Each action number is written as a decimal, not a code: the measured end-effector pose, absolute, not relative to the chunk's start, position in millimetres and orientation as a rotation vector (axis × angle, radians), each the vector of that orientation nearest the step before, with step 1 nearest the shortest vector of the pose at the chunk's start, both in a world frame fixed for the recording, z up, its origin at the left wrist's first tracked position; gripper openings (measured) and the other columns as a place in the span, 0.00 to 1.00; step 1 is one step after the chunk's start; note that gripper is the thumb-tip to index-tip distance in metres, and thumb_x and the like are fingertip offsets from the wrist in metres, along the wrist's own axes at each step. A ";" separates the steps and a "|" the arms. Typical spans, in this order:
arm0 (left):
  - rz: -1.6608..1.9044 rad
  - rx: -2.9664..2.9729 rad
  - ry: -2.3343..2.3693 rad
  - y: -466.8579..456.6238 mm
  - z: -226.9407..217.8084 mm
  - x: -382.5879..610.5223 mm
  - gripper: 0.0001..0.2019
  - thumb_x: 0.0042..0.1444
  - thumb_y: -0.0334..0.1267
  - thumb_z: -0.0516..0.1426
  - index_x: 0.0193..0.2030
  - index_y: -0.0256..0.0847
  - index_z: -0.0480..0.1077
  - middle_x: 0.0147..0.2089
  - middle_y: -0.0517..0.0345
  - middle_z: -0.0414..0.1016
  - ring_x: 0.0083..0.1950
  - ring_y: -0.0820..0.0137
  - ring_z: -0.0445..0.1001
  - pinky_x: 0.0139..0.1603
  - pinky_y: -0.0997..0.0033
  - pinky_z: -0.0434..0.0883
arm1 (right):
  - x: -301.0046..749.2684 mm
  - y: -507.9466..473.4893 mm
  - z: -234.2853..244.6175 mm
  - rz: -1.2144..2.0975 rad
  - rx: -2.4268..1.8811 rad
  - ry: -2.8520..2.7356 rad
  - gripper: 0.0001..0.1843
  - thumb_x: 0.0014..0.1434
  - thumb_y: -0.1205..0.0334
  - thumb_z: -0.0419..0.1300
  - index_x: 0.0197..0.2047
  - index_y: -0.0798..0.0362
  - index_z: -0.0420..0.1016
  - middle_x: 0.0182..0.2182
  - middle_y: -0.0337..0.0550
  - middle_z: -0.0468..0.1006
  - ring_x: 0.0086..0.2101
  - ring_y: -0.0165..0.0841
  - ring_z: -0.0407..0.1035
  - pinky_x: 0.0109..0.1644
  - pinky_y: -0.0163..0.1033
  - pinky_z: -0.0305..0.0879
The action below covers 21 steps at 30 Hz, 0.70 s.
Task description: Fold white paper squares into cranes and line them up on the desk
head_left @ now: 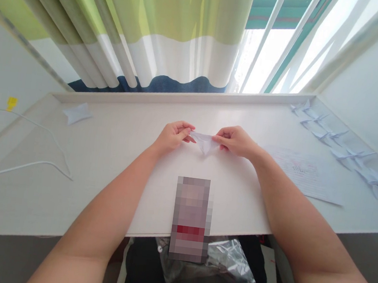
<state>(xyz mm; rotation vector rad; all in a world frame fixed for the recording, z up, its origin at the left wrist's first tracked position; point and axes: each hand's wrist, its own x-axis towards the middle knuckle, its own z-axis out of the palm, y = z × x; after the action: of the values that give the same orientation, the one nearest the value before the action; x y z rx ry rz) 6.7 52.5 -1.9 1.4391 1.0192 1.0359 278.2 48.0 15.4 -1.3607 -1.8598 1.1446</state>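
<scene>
Fingers [185, 133] of the left hand [170, 138] and the right hand [237, 140] pinch opposite ends of a folded white paper [205, 144] at the middle of the white surface [121, 128]. Folded paper shapes [354, 155] line its right side, near a printed sheet [304, 174]; another folded piece [77, 113] lies far left, beyond a white cable [41, 163]. Behind, a green, white and navy curtain [203, 24] hangs beside a teal-framed window [276, 14]; a pixelated object [190, 206] overlaps the near edge.

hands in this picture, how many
2: the left hand and the right hand, holding opposite ends of the white paper. Both are in view; no other hand shows.
</scene>
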 end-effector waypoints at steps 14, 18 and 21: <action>0.998 1.334 0.907 44.5 -10.0 25.9 0.39 0.47 0.67 0.78 0.52 0.35 0.80 0.38 0.48 0.88 0.38 0.62 0.85 0.44 0.64 0.77 | 256.3 40.5 10.2 1.101 -1.163 -1.690 0.27 0.60 0.35 0.75 0.33 0.52 0.81 0.17 0.34 0.72 0.16 0.25 0.59 0.21 0.36 0.51; 1.038 1.300 0.888 46.5 -10.7 26.5 0.32 0.48 0.61 0.79 0.48 0.37 0.81 0.36 0.50 0.88 0.35 0.62 0.85 0.43 0.62 0.78 | 262.7 42.2 11.6 1.181 -1.135 -1.706 0.28 0.60 0.34 0.75 0.35 0.53 0.82 0.19 0.37 0.75 0.18 0.26 0.64 0.23 0.36 0.57; 1.097 1.286 0.950 47.3 -9.1 25.5 0.28 0.48 0.57 0.79 0.44 0.37 0.81 0.34 0.51 0.87 0.34 0.63 0.84 0.40 0.64 0.76 | 267.5 44.4 11.4 1.213 -1.126 -1.708 0.27 0.61 0.35 0.74 0.35 0.53 0.82 0.21 0.39 0.78 0.20 0.27 0.67 0.24 0.36 0.61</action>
<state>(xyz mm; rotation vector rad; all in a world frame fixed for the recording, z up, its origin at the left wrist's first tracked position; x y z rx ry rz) 25.5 47.3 -9.1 1.2862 0.9496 1.0973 267.5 44.4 11.4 -1.1262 -1.7081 1.2126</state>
